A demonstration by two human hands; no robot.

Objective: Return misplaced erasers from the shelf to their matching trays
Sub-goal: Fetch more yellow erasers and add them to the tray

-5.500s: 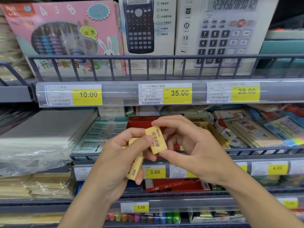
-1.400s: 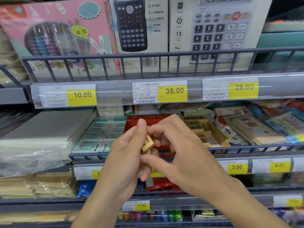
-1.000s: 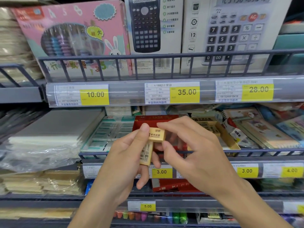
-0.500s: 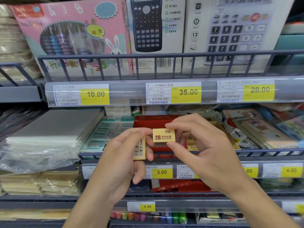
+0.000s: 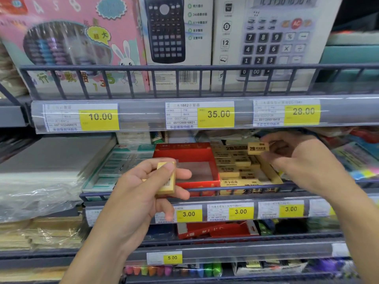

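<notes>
My left hand [image 5: 141, 193] grips a long yellow eraser [image 5: 167, 179] upright, in front of the shelf rail and just left of a red tray [image 5: 196, 181] whose floor shows bare. My right hand [image 5: 303, 160] pinches a small yellow 2B eraser [image 5: 258, 148] between thumb and fingers, held above the back right of a yellow tray [image 5: 268, 171]. That yellow tray holds several yellow erasers [image 5: 233, 160] and stands right beside the red tray on the middle shelf.
A grey wire rail [image 5: 205, 190] fronts the middle shelf. Green-and-white packs [image 5: 114, 167] lie left of the red tray; notebooks and colourful packs [image 5: 361, 160] lie right. Calculator boxes [image 5: 176, 37] stand on the shelf above. Price tags [image 5: 188, 214] line the shelf edges.
My hands have separated. The right hand carried the small 2B eraser up and right over the yellow tray. The left hand stayed low with the long eraser, uncovering the red tray.
</notes>
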